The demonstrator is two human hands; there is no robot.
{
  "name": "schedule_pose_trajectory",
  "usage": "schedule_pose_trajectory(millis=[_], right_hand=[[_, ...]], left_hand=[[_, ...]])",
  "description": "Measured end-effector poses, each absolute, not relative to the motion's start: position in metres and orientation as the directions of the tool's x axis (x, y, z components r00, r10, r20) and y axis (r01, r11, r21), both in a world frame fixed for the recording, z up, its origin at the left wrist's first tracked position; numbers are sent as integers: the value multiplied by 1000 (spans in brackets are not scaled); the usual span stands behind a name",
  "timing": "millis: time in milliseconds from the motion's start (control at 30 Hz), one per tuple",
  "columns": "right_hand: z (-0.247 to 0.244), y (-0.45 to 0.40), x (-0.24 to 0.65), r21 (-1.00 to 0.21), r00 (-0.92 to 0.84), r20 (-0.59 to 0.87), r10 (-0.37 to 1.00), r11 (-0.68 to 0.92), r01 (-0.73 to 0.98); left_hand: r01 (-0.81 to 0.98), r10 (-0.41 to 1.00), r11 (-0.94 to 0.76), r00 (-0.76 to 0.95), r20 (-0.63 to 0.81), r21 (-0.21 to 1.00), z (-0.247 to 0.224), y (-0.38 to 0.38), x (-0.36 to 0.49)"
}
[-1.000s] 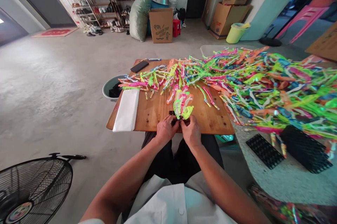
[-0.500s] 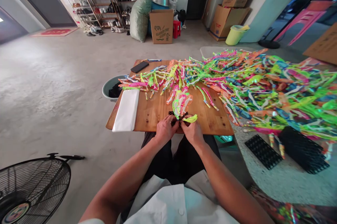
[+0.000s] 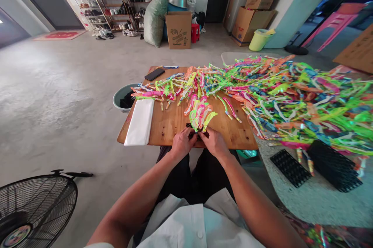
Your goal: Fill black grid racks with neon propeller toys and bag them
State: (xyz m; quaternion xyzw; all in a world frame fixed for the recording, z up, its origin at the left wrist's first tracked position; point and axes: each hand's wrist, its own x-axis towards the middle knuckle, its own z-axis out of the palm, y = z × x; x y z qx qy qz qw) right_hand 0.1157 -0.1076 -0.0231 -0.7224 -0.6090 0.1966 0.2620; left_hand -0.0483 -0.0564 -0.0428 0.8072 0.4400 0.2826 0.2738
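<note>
At the near edge of the wooden board, my left hand (image 3: 182, 143) is closed on a black holed tray (image 3: 189, 125), largely covered by my fingers. Several bright plastic strip toys (image 3: 199, 110), pink, orange and green, stand bunched upright in it. My right hand (image 3: 216, 143) pinches at the base of a yellow-green strip toy (image 3: 210, 119) on the bunch's right side; the exact grip is partly hidden. More strip toys (image 3: 192, 81) lie loose on the board beyond my hands.
A large heap of strip toys (image 3: 285, 92) covers the table on the right. Black trays (image 3: 333, 166) are stacked there, with another tray (image 3: 290, 167) beside them. White plastic sheets (image 3: 140, 122) and a phone (image 3: 154, 74) lie on the board (image 3: 166, 127). A fan (image 3: 37, 209) stands lower left.
The yellow-green strip toy has swung from lying out to the right to standing up against the bunch. My right hand has shifted slightly; my left stays at the tray.
</note>
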Motion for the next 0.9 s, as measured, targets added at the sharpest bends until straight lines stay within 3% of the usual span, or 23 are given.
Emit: schedule_pose_trajectory(millis=[267, 500, 700, 900], right_hand=[[-7, -106, 124, -507, 41, -15, 999, -43, 861], [-17, -104, 116, -488, 155, 44, 987, -115, 865], [-15, -104, 116, -437, 125, 35, 992, -97, 894], [-14, -104, 112, -400, 82, 18, 996, -69, 914]], left_hand=[[537, 860, -469, 460, 222, 701, -42, -56, -49], [511, 832, -505, 504, 233, 696, -46, -54, -52], [465, 786, -571, 547, 287, 676, -46, -50, -53], [525, 746, -633, 608, 270, 568, -45, -49, -53]])
